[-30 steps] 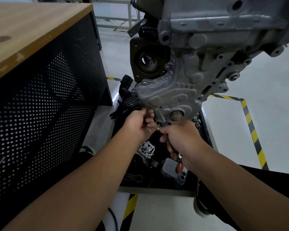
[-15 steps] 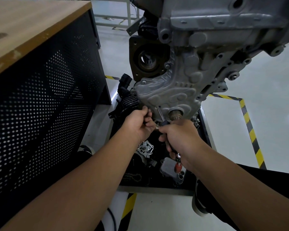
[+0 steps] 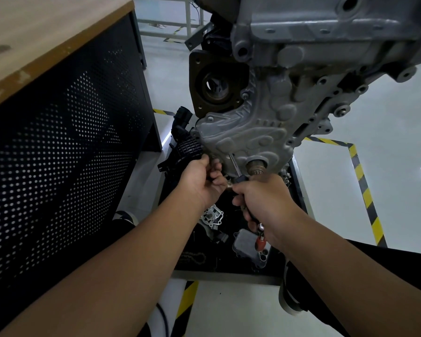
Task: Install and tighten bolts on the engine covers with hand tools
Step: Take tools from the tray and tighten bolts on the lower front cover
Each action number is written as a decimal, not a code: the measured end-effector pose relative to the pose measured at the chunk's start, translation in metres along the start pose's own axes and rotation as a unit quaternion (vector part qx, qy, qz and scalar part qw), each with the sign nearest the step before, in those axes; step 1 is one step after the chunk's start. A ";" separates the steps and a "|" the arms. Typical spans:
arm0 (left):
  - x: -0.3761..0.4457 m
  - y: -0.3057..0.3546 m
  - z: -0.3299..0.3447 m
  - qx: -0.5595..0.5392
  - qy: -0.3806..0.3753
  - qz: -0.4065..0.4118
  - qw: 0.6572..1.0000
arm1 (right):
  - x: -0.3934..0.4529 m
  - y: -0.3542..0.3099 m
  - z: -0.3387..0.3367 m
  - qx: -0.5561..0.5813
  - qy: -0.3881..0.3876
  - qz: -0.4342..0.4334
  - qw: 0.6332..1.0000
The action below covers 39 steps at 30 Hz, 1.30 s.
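Note:
A grey cast engine cover [image 3: 250,139] hangs on the engine block above a dark parts tray. My left hand [image 3: 202,181] is at the cover's lower left edge, its fingers pinched on a small bolt there; the bolt itself is mostly hidden. My right hand [image 3: 263,200] grips the black handle of a hand tool [image 3: 236,167], whose thin metal shaft points up to the cover's lower edge. A red tag [image 3: 260,243] hangs from the tool's end below my wrist. A toothed shaft end [image 3: 257,167] sticks out of the cover just above my right hand.
A black perforated cabinet [image 3: 66,152] with a wooden top stands close on the left. The tray [image 3: 229,276] under the engine holds a small pump housing [image 3: 212,216], a grey cooler part [image 3: 247,246] and a chain. Yellow-black floor tape [image 3: 365,190] runs on the right.
Both hands stay at the cover's lower edge; the view has shifted slightly and my left fingers have turned a little on the bolt.

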<state>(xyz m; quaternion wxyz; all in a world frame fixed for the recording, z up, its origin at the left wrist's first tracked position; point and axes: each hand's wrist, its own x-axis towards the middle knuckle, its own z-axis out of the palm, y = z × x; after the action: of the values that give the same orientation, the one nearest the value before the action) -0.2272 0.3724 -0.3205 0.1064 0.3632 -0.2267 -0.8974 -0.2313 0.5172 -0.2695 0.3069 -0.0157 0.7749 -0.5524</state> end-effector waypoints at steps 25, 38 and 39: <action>0.004 -0.005 0.000 -0.019 -0.018 0.000 1.000 | 0.002 0.001 0.002 -0.010 0.008 -0.008 1.000; 0.003 -0.004 0.000 0.001 -0.021 0.005 1.000 | 0.003 0.002 0.001 -0.027 0.009 -0.022 0.999; 0.003 -0.005 0.000 0.005 -0.017 0.011 1.000 | 0.004 0.002 0.001 -0.031 0.010 -0.022 0.999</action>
<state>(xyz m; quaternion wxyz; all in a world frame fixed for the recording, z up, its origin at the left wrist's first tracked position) -0.2292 0.3755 -0.3243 0.1107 0.3457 -0.2365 -0.9013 -0.2329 0.5154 -0.2729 0.2861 -0.0367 0.7939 -0.5353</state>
